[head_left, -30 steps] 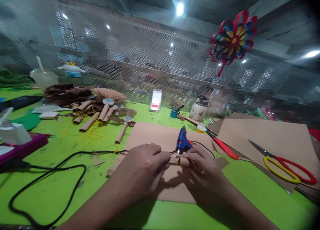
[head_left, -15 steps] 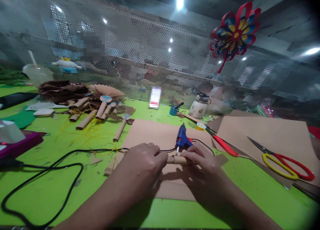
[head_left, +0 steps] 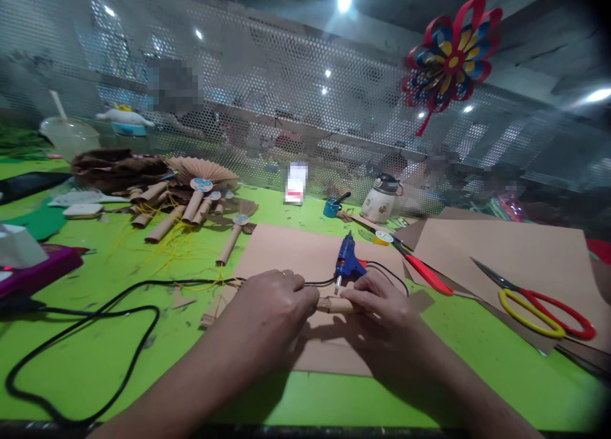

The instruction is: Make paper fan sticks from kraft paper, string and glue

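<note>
Between my two hands lies a small rolled tube of brown paper (head_left: 340, 305), held level above a sheet of brown kraft paper (head_left: 281, 248). My left hand (head_left: 279, 299) is closed on the tube's left end, thumb and fingers pinched together. At the right end, my right hand (head_left: 382, 302) grips the roll, its fingertips resting along the top. A blue glue gun (head_left: 349, 257) stands just behind the roll, nozzle pointing down close to it. The undersides of both hands are in shadow.
Left on the green table (head_left: 191, 369) runs a black cable (head_left: 157, 286) from a purple power strip (head_left: 52, 267). Several paper-handled fans (head_left: 200, 188) lie behind. Scissors with red and yellow handles (head_left: 539, 312), a red-handled tool (head_left: 427, 273) and a thermos (head_left: 380, 200) are to the right.
The whole view has shifted slightly. Both hands keep their hold on the paper tube, with hardly any movement.
</note>
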Motion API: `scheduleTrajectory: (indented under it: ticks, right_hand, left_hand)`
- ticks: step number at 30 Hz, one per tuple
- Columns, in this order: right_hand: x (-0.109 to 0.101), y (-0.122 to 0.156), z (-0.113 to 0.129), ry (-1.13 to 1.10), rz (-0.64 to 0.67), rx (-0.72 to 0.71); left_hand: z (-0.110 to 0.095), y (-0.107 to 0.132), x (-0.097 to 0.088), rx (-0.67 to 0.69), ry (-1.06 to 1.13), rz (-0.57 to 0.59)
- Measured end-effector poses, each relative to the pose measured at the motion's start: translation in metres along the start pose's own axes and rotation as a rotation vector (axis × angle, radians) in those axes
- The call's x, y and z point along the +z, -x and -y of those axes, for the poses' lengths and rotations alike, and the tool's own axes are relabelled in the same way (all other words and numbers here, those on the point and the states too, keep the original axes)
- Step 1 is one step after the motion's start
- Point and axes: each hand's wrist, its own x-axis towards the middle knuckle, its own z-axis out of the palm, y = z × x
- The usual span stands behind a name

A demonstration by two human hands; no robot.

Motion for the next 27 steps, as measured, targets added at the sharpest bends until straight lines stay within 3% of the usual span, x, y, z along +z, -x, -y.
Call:
scheduleTrajectory:
  ticks: [10,21,27]
  right_hand:
    - [-0.001,-0.002,0.014,-0.083,0.071,0.116]
    - [0.008,-0.003,0.013,0.047,0.025,0.071]
    - [0.008,-0.003,0.012,0.056,0.022,0.084]
  left_hand:
    - [0.003,0.003,0.000,-0.021,0.042,0.041]
    - [-0.003,0.005,0.005,-0.048,0.003,0.083]
    - [-0.002,0.003,0.012,-0.032,0.009,0.026]
